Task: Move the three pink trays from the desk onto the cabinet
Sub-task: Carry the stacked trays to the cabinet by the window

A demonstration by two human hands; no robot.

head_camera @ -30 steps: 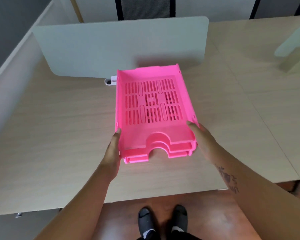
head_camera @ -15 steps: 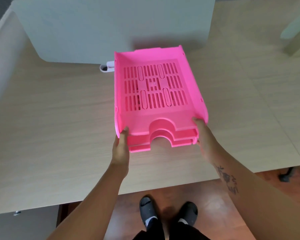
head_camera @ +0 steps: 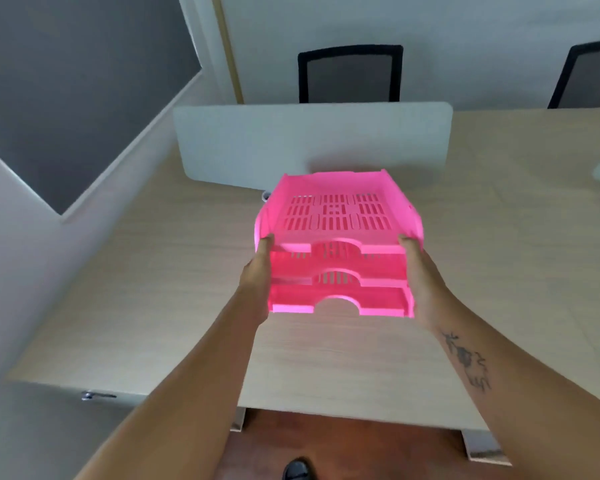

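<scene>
**Ana:** Both hands clamp the stack of pink trays (head_camera: 338, 244) from its sides: the left hand (head_camera: 257, 278) is pressed flat on the left wall, the right hand (head_camera: 421, 278) on the right wall, thumbs hooked at the top tray's front corners.

**Ben:** Where is the stack, measured from the desk (head_camera: 146, 289)?

**Ana:** Above it, near the middle, in front of the white divider panel (head_camera: 291, 140). The picture is blurred, so I can only say it appears lifted clear of the desk rather than resting on it.

**Ben:** Three trays?

**Ana:** Three tiers show at the front, each with its curved cutout, nested one over another.

**Ben:** How far along, then?

**Ana:** By my reckoning, early. The trays are gathered and gripped as one load, but none is on a cabinet; no cabinet top is clearly in sight. The carry and the set-down are both left.

**Ben:** And the arms?

**Ana:** Both forearms reach forward over the desk's near edge, roughly parallel, wrists straight, palms facing each other across the stack.
</scene>
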